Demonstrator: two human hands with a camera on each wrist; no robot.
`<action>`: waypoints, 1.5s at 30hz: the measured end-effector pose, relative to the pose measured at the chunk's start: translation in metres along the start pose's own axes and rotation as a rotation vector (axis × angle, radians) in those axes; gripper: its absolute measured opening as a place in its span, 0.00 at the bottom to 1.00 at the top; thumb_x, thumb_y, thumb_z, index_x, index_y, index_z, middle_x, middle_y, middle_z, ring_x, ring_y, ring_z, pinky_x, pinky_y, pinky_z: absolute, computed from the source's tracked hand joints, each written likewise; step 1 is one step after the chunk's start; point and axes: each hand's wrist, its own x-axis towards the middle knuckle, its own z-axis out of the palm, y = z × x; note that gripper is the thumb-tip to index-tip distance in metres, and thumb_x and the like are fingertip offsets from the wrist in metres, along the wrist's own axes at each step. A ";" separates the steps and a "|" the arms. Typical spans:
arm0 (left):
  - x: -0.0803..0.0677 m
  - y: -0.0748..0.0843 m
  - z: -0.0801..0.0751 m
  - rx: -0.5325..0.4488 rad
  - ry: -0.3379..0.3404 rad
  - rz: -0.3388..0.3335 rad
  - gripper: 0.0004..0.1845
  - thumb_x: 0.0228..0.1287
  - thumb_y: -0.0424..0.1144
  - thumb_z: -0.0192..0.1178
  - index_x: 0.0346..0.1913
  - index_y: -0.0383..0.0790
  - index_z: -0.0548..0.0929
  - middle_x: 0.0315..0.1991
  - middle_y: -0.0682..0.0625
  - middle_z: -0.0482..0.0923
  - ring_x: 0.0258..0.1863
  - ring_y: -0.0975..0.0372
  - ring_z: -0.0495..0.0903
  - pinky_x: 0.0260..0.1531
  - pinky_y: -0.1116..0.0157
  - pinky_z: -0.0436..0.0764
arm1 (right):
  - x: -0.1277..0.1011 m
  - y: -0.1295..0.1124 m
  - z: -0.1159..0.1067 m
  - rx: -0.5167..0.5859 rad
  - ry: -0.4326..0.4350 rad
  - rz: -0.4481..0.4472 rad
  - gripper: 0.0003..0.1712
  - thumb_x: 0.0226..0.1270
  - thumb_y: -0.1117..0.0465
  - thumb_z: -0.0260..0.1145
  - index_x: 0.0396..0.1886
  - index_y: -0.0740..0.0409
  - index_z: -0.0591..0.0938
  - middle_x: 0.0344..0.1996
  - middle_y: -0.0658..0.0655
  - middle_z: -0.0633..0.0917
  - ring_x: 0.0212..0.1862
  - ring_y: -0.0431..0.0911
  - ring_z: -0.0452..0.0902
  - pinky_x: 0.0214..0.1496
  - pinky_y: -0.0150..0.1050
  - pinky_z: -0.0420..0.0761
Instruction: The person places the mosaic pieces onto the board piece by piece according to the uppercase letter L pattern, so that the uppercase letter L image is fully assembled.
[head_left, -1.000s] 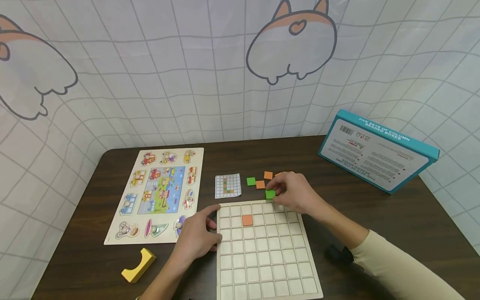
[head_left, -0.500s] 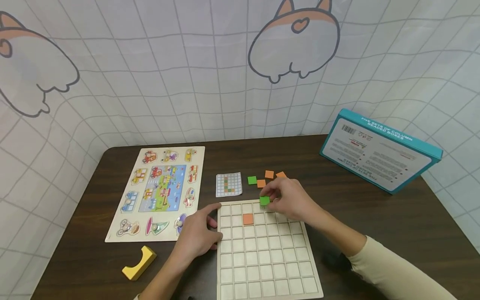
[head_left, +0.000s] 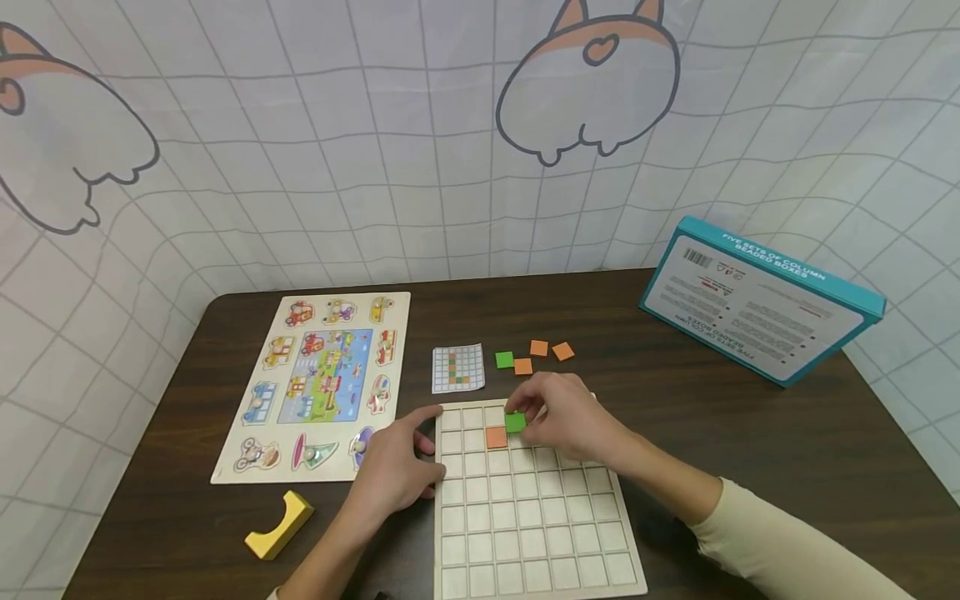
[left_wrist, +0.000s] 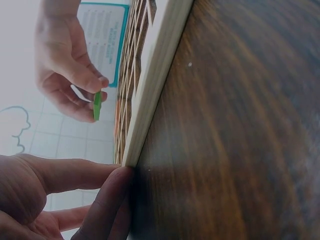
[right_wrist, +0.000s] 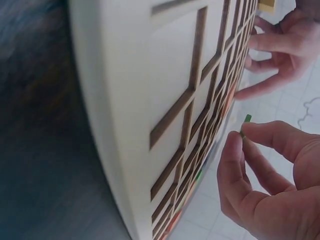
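A green square tile is pinched between the thumb and fingertips of my right hand, over the far rows of the wooden grid board. In the left wrist view the green tile hangs above the board's surface, apart from it. One orange tile sits in a cell just left of the held tile. My left hand rests at the board's left edge, its spread, mostly straight fingers touching the side near the far corner.
Beyond the board lie a small pattern card, a loose green tile and several orange tiles. A picture puzzle board and a yellow arch block are at the left. A teal box stands at the back right.
My right hand has carried the green tile leftward and nearer, from the board's far edge to beside the orange tile. My left hand has stayed in place.
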 end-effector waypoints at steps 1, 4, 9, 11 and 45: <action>0.000 0.000 0.000 -0.001 -0.001 0.000 0.41 0.49 0.22 0.71 0.71 0.42 0.77 0.35 0.44 0.77 0.12 0.61 0.80 0.15 0.65 0.82 | 0.000 -0.001 0.001 -0.005 -0.004 -0.001 0.16 0.53 0.73 0.76 0.40 0.52 0.91 0.33 0.47 0.85 0.36 0.40 0.78 0.40 0.35 0.82; 0.000 0.001 0.000 -0.002 -0.002 -0.002 0.41 0.49 0.22 0.71 0.71 0.42 0.77 0.35 0.44 0.76 0.13 0.61 0.80 0.15 0.65 0.82 | -0.001 -0.004 0.002 -0.018 -0.013 -0.024 0.15 0.53 0.72 0.77 0.39 0.53 0.90 0.33 0.47 0.85 0.36 0.39 0.78 0.39 0.33 0.82; 0.000 0.001 0.000 0.000 0.002 -0.005 0.42 0.49 0.22 0.71 0.71 0.42 0.77 0.35 0.45 0.76 0.12 0.61 0.80 0.15 0.65 0.83 | -0.002 -0.007 0.007 -0.007 -0.044 -0.063 0.14 0.53 0.73 0.75 0.38 0.54 0.90 0.31 0.48 0.85 0.35 0.40 0.78 0.35 0.32 0.82; -0.001 0.000 0.000 -0.002 0.003 -0.002 0.42 0.48 0.22 0.71 0.71 0.42 0.77 0.35 0.44 0.76 0.12 0.61 0.80 0.15 0.65 0.83 | -0.002 -0.008 0.009 -0.004 -0.062 -0.067 0.15 0.52 0.74 0.74 0.38 0.54 0.90 0.30 0.48 0.85 0.35 0.41 0.77 0.35 0.32 0.81; 0.000 0.000 -0.001 0.001 -0.004 0.006 0.41 0.48 0.22 0.71 0.71 0.42 0.77 0.34 0.44 0.77 0.12 0.61 0.80 0.15 0.65 0.82 | -0.005 -0.021 0.023 -0.107 -0.156 -0.148 0.14 0.46 0.76 0.74 0.33 0.57 0.88 0.27 0.49 0.83 0.31 0.39 0.74 0.34 0.31 0.77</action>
